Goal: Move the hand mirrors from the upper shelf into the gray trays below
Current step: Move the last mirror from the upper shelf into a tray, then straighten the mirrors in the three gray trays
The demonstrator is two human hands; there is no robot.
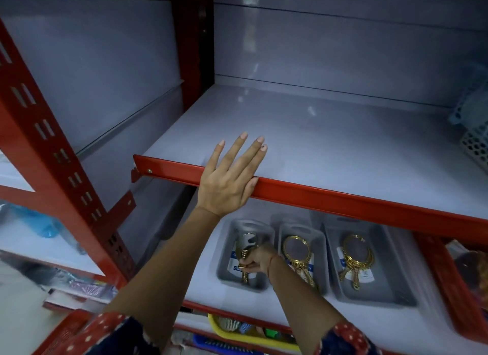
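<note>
Pointing handle-toward-viewer, gold mirror (245, 259) lengthwise.

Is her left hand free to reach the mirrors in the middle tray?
Probably not directly: the left hand rests flat on the upper shelf's red edge, and the right forearm crosses in front of the middle tray, partly covering the gold mirrors.

Red slotted steel uprights (45, 154) frame pale gray shelf boards (317, 143) and glossy gray back panels (343, 51) under dim light.
</note>
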